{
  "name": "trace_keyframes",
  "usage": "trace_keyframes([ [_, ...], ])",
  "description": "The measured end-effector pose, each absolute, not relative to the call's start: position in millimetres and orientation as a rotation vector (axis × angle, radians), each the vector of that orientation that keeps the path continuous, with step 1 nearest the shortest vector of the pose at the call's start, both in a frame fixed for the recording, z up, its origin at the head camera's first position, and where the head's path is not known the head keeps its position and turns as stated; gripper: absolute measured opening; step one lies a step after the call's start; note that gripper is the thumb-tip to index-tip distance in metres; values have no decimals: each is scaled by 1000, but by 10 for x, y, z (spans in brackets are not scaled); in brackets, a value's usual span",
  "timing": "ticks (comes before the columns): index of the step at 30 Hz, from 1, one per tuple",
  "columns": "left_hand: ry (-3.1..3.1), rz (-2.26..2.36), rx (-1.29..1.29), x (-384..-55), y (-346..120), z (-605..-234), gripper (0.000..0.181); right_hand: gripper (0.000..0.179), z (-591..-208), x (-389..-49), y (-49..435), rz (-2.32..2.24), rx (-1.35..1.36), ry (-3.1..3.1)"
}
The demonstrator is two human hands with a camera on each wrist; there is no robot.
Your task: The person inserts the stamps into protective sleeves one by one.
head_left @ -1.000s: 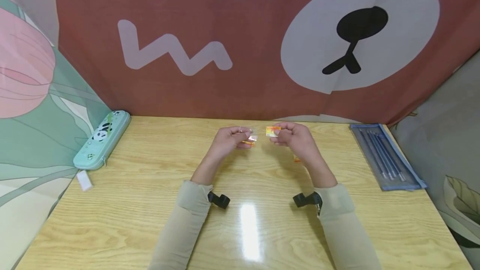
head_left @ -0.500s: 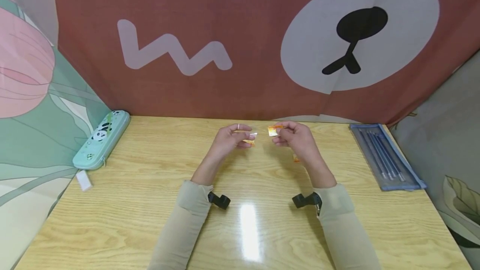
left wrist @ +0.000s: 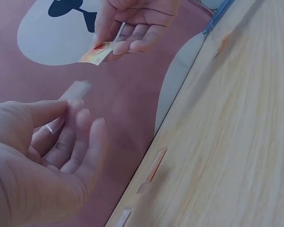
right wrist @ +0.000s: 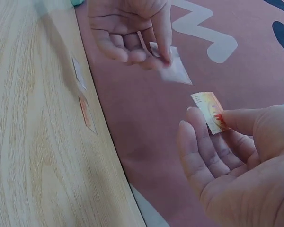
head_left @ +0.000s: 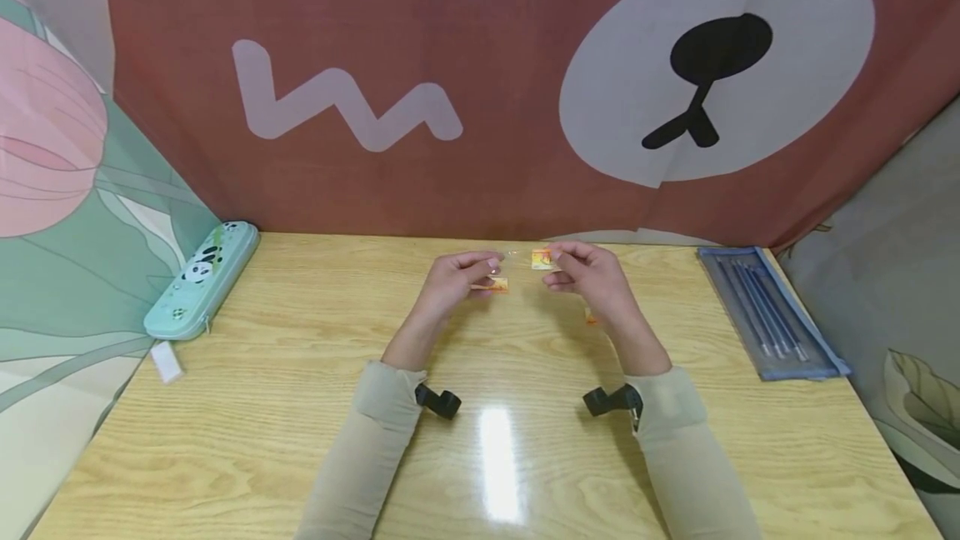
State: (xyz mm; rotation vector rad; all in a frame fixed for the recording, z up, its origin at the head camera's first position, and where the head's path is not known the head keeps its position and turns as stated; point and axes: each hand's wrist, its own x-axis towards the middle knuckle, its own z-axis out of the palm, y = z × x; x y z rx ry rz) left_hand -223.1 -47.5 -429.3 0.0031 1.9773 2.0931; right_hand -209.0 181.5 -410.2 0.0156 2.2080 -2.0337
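Note:
My left hand point(head_left: 453, 277) pinches a small clear plastic piece point(right wrist: 175, 71) between thumb and index finger, its flat face catching light in the right wrist view. The thumb and index finger of my right hand point(head_left: 592, 273) grip a small yellow-and-orange packet point(right wrist: 209, 112) with a serrated edge. Both pieces are held up at the back of the table, a short gap apart. Beneath the left hand, an orange-and-white packet point(head_left: 495, 284) lies on the table. Another orange packet point(head_left: 591, 317) shows partly past the right wrist, which hides the rest.
A mint panda pencil case point(head_left: 202, 280) lies at the table's left edge, with a white eraser-like block point(head_left: 167, 362) by its near end. On the right is a blue-edged mesh pouch point(head_left: 772, 315) holding several long, thin items. A brown printed cloth point(head_left: 510, 190) hangs behind the table.
The clear piece in the left hand tilts and rises slightly, uncovering more of the packet on the table. The right hand's packet turns and shifts a little left. Both forearms stay almost in place.

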Motion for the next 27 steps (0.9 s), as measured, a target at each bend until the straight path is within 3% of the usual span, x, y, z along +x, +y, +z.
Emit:
trace_keyframes([
  [11, 1891, 2145, -13, -2227, -483, -4282, 22, 33, -4083, -2091, 1808, -2030, 11, 2199],
  [15, 1876, 2154, -6, -2238, -466, -4281, 10, 35, -4077, -2094, 1806, -2060, -2, 2169],
  [27, 1880, 2131, 16, -2222, -448, -4286, 30, 31, -4077, -2078, 1781, -2085, -55, 2190],
])
